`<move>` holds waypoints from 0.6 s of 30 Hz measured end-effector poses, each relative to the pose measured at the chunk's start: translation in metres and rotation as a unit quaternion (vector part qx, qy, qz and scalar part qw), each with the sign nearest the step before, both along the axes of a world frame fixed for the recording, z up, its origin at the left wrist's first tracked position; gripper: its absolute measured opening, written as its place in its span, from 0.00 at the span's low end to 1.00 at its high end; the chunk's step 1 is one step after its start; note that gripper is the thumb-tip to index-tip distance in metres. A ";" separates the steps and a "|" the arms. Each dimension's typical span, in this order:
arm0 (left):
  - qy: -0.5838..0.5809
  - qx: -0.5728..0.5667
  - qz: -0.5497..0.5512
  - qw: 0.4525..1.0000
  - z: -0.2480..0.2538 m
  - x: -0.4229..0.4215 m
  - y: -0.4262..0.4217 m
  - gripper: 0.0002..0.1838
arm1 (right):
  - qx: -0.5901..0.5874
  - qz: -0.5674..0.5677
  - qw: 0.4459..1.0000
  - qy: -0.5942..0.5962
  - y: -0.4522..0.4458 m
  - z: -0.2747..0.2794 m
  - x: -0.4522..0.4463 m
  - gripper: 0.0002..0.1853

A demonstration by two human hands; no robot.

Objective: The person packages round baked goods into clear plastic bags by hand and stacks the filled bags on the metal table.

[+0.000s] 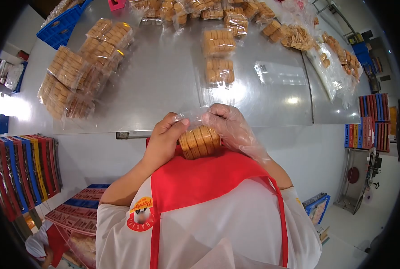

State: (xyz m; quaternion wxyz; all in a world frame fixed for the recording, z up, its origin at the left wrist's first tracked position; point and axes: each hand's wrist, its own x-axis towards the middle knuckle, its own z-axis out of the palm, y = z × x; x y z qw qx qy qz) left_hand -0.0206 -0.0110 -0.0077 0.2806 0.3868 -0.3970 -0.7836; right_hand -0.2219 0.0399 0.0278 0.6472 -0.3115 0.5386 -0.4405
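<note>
A clear plastic bag of round golden biscuits (200, 142) hangs against the red apron, just off the table's near edge. My bare left hand (168, 132) pinches the upper left corner of the bag between thumb and fingers. Opposite it, my right hand (224, 123), in a clear plastic glove, has its fingers closed on the bag's upper right part. The plastic between the two hands is stretched above the biscuits. Farther up the metal table (159, 85) lie two bagged packs of biscuits (219, 71), one behind the other.
Bagged biscuits (65, 67) are piled at the table's left. More packs (236, 20) line the far side. Flat empty bags (280, 73) lie right of centre, with loose biscuits (298, 38) beyond. A blue crate (63, 27) stands far left. Another person (52, 244) is at lower left.
</note>
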 end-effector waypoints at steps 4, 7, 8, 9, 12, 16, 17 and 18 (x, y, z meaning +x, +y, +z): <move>0.023 -0.012 0.026 0.999 -0.009 0.001 -0.002 0.05 | 0.031 -0.011 0.999 0.018 -0.007 0.002 0.006 0.06; 0.075 0.005 0.055 0.996 -0.004 0.001 -0.003 0.05 | 0.036 -0.042 0.991 -0.122 -0.007 0.005 0.007 0.05; 0.077 0.017 0.050 0.996 -0.003 0.002 -0.004 0.05 | 0.050 -0.048 0.990 -0.119 -0.007 0.008 0.008 0.05; 0.079 0.028 0.045 0.995 -0.003 0.003 -0.004 0.05 | 0.064 -0.053 0.990 -0.115 -0.008 0.012 0.010 0.06; 0.061 0.096 0.000 0.994 -0.010 0.011 -0.008 0.03 | 0.096 -0.013 0.995 -0.033 -0.009 0.010 0.005 0.07; 0.013 0.107 -0.094 0.990 -0.007 0.019 -0.014 0.09 | 0.137 0.020 0.990 0.001 -0.008 0.013 -0.001 0.08; 0.003 0.081 -0.095 0.992 -0.003 0.018 -0.013 0.10 | 0.134 0.029 0.991 0.007 -0.008 0.017 -0.002 0.10; -0.008 0.055 -0.096 0.994 0.003 0.017 -0.010 0.11 | 0.131 0.038 0.991 0.014 -0.006 0.022 -0.002 0.11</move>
